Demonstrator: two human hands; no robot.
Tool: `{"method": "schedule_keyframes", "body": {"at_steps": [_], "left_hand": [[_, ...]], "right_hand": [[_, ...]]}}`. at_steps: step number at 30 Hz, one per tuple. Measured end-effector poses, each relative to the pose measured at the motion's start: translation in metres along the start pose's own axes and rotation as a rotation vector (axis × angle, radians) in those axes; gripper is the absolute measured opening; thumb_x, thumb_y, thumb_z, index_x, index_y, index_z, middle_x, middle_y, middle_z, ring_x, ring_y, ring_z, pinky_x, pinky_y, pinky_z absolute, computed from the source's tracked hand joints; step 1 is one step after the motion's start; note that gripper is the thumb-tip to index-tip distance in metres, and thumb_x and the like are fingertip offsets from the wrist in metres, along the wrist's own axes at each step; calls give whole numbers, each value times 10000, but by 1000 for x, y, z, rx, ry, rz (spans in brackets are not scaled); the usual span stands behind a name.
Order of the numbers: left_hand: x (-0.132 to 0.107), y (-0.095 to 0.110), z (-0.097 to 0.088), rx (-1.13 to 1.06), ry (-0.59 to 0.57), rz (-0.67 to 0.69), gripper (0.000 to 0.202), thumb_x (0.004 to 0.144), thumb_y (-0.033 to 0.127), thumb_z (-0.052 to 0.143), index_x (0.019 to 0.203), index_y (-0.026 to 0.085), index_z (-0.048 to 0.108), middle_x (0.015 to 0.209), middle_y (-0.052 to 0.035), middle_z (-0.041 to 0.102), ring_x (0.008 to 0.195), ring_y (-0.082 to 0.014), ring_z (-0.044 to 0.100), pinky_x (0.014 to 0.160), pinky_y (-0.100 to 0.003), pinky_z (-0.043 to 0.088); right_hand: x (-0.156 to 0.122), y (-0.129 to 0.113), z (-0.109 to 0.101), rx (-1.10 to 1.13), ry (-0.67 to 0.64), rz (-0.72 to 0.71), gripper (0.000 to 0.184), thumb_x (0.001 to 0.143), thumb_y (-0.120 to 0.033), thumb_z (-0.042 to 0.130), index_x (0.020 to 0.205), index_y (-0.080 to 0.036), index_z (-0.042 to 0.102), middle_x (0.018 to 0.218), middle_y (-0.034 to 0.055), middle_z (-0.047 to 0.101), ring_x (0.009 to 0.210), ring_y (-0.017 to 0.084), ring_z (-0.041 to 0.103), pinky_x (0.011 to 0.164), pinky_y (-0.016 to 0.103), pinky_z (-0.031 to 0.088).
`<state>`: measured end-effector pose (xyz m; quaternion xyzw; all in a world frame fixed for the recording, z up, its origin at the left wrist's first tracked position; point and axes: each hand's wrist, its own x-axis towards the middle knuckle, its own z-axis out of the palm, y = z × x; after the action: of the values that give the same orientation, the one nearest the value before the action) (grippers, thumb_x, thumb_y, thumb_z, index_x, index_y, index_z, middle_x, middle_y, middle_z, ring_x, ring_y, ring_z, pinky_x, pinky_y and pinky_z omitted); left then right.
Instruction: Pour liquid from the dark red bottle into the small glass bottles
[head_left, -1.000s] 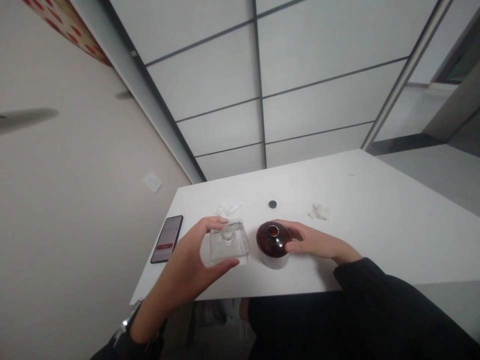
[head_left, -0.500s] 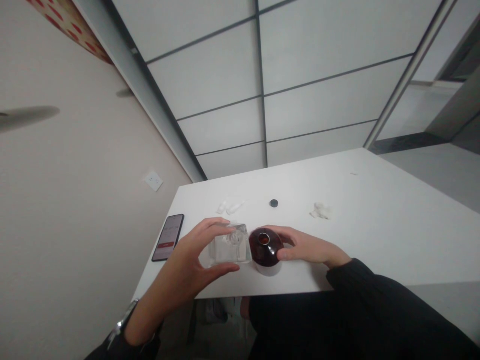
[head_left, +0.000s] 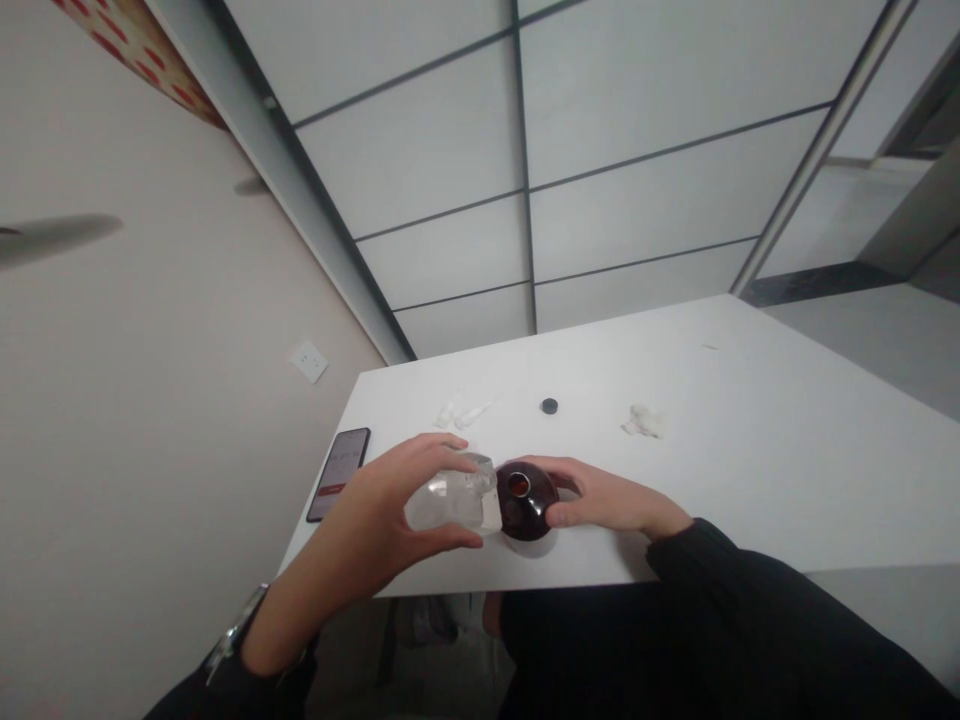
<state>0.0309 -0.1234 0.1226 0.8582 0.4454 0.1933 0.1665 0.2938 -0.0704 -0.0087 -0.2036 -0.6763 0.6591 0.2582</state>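
My left hand (head_left: 375,525) grips a clear square glass bottle (head_left: 450,498), tilted with its neck toward the right. Its mouth sits close against the opening of a dark red round bottle (head_left: 525,500). My right hand (head_left: 607,500) wraps round that red bottle, which leans to the left near the white table's front edge (head_left: 525,580). Whether the two mouths touch is unclear.
A black phone (head_left: 339,472) with a lit screen lies at the table's left edge. A small black cap (head_left: 549,405) rests further back, with small white pieces (head_left: 461,412) to its left and a crumpled white wad (head_left: 641,421) to its right.
The clear bottle has tipped over to the right and moved up against the red bottle. The red bottle has shifted left and tilted toward it.
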Motion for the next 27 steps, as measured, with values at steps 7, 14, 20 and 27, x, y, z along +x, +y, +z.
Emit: {"method": "schedule_keyframes", "body": {"at_steps": [7,14,20,27], "left_hand": [[3,0,-5,59,-39,29,444,770,424,902,1173,322,748,1317,-58,742,1239,-299,694,1072,-471,571],[9,4,-10,157,-85,51,447,771,430,901,1180,329,755,1337,-54,732,1234,-297,694,1042,-446,585],[15,11,-14,242,-114,91,443,777,454,895,1171,309,754,1345,-56,730,1219,-307,702,1001,-453,598],[20,17,-19,300,-179,74,432,802,459,876,1180,304,737,1389,-66,710,1248,-350,687,987,-528,594]], "right_hand": [[0,-3,1,5,3,3,750,819,-631,794,1400,-189,621,1390,124,670,1296,322,599,1175,523,392],[0,-2,1,-23,21,5,773,803,-660,792,1403,-201,627,1398,119,661,1284,321,598,1170,514,395],[1,0,1,-27,15,-2,775,807,-670,785,1406,-207,625,1387,110,669,1268,312,603,1159,513,398],[0,-1,2,-37,13,-11,753,819,-664,779,1401,-211,629,1390,106,669,1274,309,603,1159,502,399]]}}
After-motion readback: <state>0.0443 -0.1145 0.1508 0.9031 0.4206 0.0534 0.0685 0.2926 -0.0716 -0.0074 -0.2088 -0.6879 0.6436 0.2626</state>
